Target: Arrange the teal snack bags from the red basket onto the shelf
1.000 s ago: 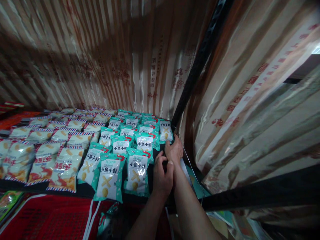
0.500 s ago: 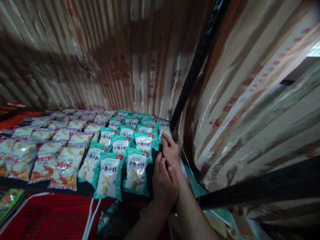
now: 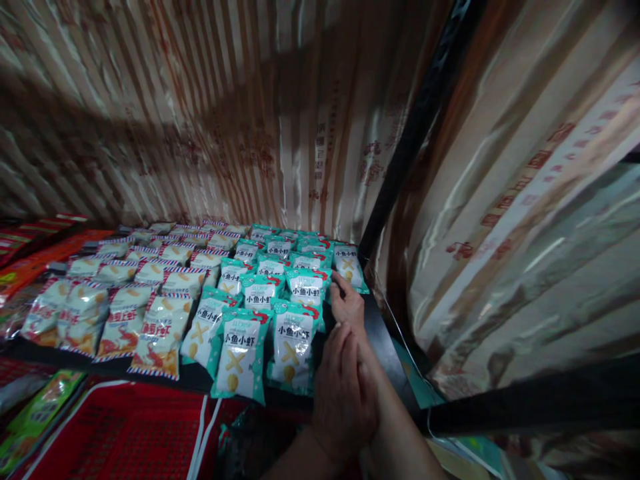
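My right hand (image 3: 349, 303) reaches over the dark shelf (image 3: 385, 340), its fingers apart at the right side of a teal-and-white snack bag (image 3: 306, 291). Just beyond the fingertips lies another such bag (image 3: 349, 265), at the back right corner. My left hand (image 3: 345, 383) rests against the right wrist, fingers stretched out and nothing visible in it. Left of both hands stand rows of teal-and-white bags, among them a front bag (image 3: 293, 350) that leans back. Whether the right fingers press on a bag, I cannot tell.
Further left are rows of cream bags with striped edges (image 3: 160, 333) and orange packets (image 3: 55, 257). A red basket (image 3: 120, 427) with white handles sits below the shelf. A black post (image 3: 415, 147) rises at the right corner, with brown striped curtains (image 3: 250, 113) behind.
The right fingers have come off the back corner bag, which now shows more fully. My left hand has slid back onto the right wrist. The whole view has shifted slightly.
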A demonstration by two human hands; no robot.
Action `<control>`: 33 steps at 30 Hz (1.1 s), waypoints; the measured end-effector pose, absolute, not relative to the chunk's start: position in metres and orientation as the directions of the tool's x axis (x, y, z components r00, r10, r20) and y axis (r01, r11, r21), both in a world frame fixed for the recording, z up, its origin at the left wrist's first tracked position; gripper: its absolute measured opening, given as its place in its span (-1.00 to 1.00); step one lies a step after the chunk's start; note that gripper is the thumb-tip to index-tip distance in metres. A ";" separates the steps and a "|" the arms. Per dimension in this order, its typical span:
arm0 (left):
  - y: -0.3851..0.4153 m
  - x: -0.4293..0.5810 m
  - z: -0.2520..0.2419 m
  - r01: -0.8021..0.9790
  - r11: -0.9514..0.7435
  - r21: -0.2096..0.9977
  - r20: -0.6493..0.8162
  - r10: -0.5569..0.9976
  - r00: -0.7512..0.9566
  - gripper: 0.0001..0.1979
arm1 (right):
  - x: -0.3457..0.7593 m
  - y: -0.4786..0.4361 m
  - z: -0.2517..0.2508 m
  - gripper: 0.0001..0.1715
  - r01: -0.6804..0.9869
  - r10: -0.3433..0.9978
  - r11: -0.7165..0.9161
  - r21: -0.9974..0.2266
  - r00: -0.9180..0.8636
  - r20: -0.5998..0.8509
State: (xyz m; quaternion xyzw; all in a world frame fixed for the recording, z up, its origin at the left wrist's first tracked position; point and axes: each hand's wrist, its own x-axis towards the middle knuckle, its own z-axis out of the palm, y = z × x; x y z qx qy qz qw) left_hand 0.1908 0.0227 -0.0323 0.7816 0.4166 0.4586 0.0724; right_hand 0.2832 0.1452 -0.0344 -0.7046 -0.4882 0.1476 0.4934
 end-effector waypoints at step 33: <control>0.003 0.159 -0.020 0.283 -0.857 0.431 0.696 0.515 0.500 -0.69 | 0.290 0.084 -0.050 -0.60 -0.036 0.798 0.255 -0.966 0.573 0.189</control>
